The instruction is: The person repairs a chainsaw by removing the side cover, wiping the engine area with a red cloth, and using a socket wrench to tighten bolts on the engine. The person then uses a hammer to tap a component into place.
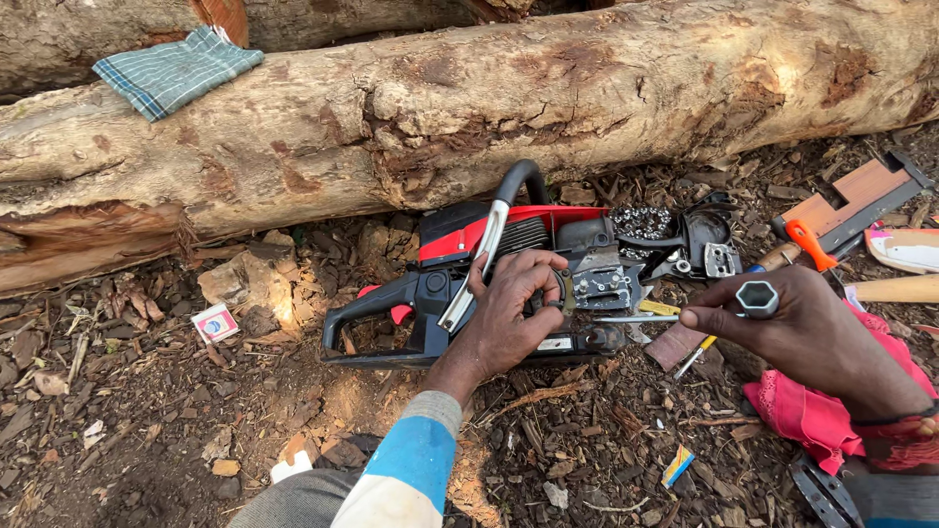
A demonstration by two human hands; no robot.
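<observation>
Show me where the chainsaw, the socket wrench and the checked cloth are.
chainsaw [460,233]: head view, on the red top cover of its body.
socket wrench [756,298]: head view, on its hexagonal socket end, held in the right hand.
checked cloth [176,70]: head view, middle of the fabric lying on the log.

Sunlit bark-strewn dirt ground [147,411] beneath big peeling logs [440,108], folded checked cloth [176,70] atop

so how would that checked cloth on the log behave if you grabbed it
The checked cloth would probably go floppy: it lies folded and moulds to the log. It looks thin, so likely light. The rough bark may snag it rather than let it slide.
</observation>
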